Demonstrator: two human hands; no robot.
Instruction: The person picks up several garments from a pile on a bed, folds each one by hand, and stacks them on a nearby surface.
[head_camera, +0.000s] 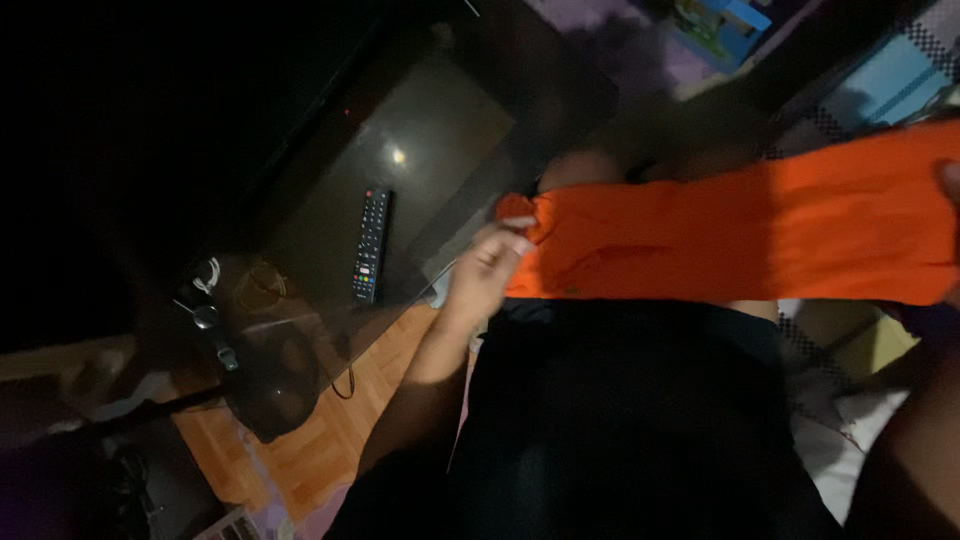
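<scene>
1. left hand (487, 268) pinches one end of the orange cloth (740, 235).
2. right hand (950, 185) grips the far end; cloth stretched taut between.
3. remote control (371, 245) lies on the glass table (300, 330) beyond the left grip.

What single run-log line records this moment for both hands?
left hand: grips one end of orange cloth | right hand: at other end, mostly out of frame | cloth: stretched across lap | remote: lying on dark glass table
</scene>
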